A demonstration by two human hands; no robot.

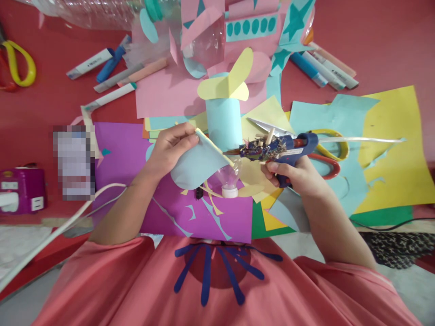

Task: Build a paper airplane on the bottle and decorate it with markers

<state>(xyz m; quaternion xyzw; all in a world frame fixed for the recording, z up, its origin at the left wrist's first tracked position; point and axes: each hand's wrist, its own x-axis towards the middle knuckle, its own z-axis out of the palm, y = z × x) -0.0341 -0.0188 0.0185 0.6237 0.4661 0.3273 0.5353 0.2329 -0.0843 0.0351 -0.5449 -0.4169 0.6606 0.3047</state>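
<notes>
My left hand (175, 147) pinches a light blue paper piece (195, 165) with a pale yellow strip along its upper edge. In my right hand (294, 174) is a dark blue glue gun (288, 149), gripped by its handle, a clear glue stick jutting from its back. Its nozzle is close to the paper's yellow edge; whether they touch I cannot tell. Just behind stands a plastic bottle wrapped in light blue paper (223, 120), yellow paper shapes (222, 88) on its far end and a white cap (229, 192) toward me.
Scissors (328, 158) lie beneath the glue gun on coloured sheets. Purple paper (204, 222) with scraps is in front of me. Several markers (90, 63) lie left and right. A phone (75, 163), a purple power adapter (25, 190) and a white cable (68, 222) are at left.
</notes>
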